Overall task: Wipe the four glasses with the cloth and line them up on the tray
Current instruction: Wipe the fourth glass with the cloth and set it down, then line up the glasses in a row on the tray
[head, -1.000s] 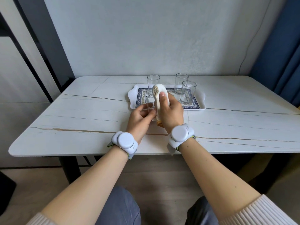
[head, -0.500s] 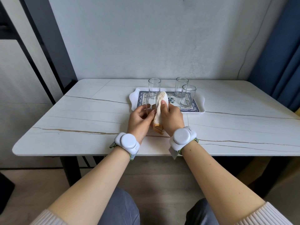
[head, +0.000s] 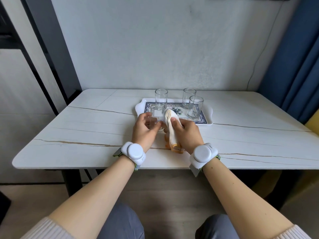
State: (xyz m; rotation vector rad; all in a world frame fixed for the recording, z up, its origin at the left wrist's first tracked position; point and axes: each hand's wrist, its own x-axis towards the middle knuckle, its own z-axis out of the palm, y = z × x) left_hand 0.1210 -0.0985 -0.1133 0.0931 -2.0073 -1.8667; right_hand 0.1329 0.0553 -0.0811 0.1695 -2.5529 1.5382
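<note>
1. Left hand [head: 144, 130] grips the clear cylindrical glass [head: 156, 116] near the tray's left near edge.
2. Right hand [head: 187, 133] holds the white orange-edged cloth [head: 170, 128] against that glass.
3. Three clear glasses stand on the white patterned tray [head: 209, 116].

1. A pale grey plaster wall [head: 155, 40] stands behind a white marble-look table [head: 86, 135] with thin brown veins.
2. Blue curtains [head: 293, 66] hang on the right.
3. Light wood-look floor [head: 164, 187] below.
4. At left, perhaps a cabinet [head: 20, 83].
</note>
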